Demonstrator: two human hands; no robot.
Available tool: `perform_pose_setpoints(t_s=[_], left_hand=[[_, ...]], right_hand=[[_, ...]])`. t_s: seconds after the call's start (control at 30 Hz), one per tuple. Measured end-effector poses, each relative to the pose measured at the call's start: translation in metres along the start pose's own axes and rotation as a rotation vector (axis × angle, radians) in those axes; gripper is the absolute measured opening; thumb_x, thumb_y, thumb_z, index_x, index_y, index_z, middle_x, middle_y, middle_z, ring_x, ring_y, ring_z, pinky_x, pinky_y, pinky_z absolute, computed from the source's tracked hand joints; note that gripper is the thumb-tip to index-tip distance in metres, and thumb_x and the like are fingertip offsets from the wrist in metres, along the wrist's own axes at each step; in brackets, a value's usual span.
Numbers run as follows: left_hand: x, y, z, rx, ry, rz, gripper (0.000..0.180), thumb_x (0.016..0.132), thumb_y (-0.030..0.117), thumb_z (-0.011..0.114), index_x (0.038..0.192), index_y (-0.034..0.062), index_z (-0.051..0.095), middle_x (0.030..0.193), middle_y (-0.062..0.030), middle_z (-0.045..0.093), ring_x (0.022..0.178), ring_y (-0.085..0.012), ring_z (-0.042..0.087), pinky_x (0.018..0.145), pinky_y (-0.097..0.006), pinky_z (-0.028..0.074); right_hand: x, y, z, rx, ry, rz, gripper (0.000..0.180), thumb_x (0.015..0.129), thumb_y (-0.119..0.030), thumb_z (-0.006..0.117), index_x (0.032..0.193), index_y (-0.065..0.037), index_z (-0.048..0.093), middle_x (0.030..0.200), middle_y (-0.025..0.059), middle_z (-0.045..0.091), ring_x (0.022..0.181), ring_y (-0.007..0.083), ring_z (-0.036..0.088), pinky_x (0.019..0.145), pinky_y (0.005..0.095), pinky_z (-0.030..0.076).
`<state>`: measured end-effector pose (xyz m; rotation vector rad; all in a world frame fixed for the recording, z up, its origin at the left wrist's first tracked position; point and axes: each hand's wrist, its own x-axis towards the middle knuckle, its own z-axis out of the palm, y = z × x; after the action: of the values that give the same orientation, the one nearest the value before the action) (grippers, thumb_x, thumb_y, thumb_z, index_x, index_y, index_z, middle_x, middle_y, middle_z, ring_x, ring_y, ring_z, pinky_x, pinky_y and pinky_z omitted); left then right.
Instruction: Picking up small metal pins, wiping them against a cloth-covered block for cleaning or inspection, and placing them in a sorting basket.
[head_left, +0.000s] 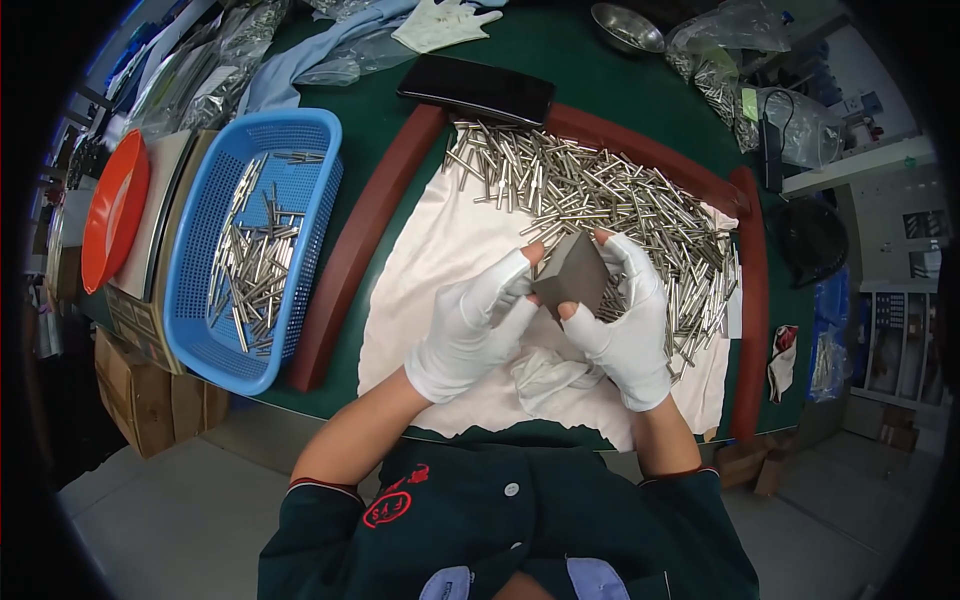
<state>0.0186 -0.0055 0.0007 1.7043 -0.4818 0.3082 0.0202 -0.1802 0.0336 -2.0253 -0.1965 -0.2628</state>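
Observation:
A grey rectangular block is held tilted above the near edge of a pile of metal pins. My right hand, in a white glove with bare fingertips, grips its right side, thumb on the near face. From the left, my left hand, gloved the same way, closes its fingertips on the block's left edge. Whether a pin lies between the fingers and the block is hidden. Beneath both hands spreads a pale pink cloth, and a crumpled white cloth lies on it between my wrists.
Dark red bars frame the cloth on the green table. A black phone rests on the far bar. At left stands a blue perforated basket with several pins, beside an orange plate. A metal bowl sits far right.

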Motion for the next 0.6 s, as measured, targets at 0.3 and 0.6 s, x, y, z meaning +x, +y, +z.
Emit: perform_pose_setpoints(t_s=[0.3, 0.6], left_hand=[[0.002, 0.005, -0.001, -0.048, -0.016, -0.008, 0.05, 0.081, -0.009, 0.059, 0.129, 0.0004, 0.051, 0.105, -0.0126, 0.067, 0.088, -0.0157, 0.068, 0.072, -0.026, 0.054], [0.017, 0.019, -0.012, -0.645, -0.099, -0.663, 0.064, 0.083, -0.008, 0.061, 0.14, -0.0007, 0.034, 0.081, -0.0075, 0.063, 0.073, -0.0124, 0.064, 0.066, -0.025, 0.053]], right_hand=[[-0.002, -0.002, -0.002, 0.002, -0.043, -0.032, 0.065, 0.058, -0.021, 0.078, 0.114, 0.002, 0.056, 0.101, 0.0156, 0.059, 0.091, 0.0289, 0.059, 0.082, 0.0377, 0.048], [0.01, 0.0, -0.013, -0.017, 0.07, 0.16, 0.065, 0.061, -0.016, 0.077, 0.119, 0.003, 0.053, 0.104, 0.0168, 0.061, 0.095, 0.0239, 0.06, 0.086, 0.0334, 0.048]])
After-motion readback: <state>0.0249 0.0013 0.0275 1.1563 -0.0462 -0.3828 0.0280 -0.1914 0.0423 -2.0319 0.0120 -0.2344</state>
